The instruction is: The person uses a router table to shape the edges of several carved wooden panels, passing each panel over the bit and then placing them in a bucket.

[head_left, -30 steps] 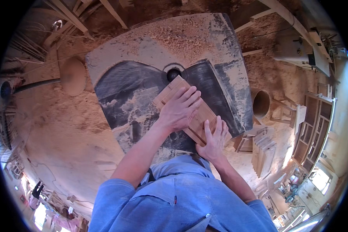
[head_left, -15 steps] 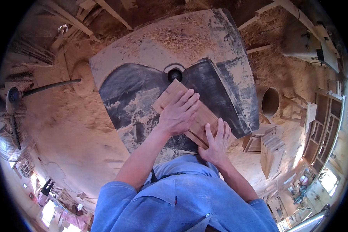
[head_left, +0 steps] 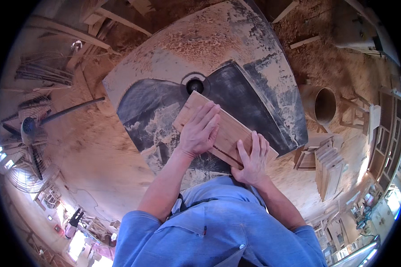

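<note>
Swung board (head_left: 231,132) rightward at near end | lying on table (head_left: 140,98) with far corner just beside dark spindle (head_left: 194,84) | held under close-fingered left hand (head_left: 199,132) and spread right hand (head_left: 252,161) | could kick if snagged, dragging left hand spindleward

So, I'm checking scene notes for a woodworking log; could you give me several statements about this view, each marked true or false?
1. The left hand lies on a flat, pale brown wooden board. True.
2. The right hand hangs clear of the board. False: the right hand rests on it.
3. The left hand is nearer than the right to the round black fitting in the large dark tabletop. True.
4. The tabletop is free of dust. False: brown wood dust covers much of its far part.
5. A wide, round, open-ended brown pipe is right of the tabletop. True.
</note>
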Available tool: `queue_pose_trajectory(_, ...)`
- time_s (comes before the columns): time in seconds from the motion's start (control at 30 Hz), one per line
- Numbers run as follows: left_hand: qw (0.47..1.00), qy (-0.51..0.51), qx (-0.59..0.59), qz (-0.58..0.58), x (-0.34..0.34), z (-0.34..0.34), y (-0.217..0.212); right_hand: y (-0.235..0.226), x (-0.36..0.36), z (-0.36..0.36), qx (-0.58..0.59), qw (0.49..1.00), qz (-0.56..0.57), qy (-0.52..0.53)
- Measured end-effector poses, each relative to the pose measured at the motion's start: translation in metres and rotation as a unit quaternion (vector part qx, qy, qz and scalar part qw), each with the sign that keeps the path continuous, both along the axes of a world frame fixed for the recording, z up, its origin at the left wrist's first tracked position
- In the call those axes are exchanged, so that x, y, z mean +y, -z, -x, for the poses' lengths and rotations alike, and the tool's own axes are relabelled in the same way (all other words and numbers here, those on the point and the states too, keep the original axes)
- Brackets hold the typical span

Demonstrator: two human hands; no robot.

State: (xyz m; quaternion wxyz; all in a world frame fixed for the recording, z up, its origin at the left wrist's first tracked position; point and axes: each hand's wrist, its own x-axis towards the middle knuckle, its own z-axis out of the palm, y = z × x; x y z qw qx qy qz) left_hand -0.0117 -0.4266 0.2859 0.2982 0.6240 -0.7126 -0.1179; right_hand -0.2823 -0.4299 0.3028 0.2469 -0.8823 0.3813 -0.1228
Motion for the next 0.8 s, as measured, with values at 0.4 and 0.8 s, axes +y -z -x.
queue_pose_trajectory(0.4, 0.998, -0.055, -0.025, 0.032, -0.006, -0.025, 0.006, -0.004, -0.030, -0.027, -0.023, 0.999, -0.020, -0.025)
queue_pose_trajectory(0.8, 0.997, -0.067, -0.029, 0.040, -0.009, -0.037, 0.011, 0.009, -0.013, -0.013, -0.034, 0.999, -0.002, -0.003)
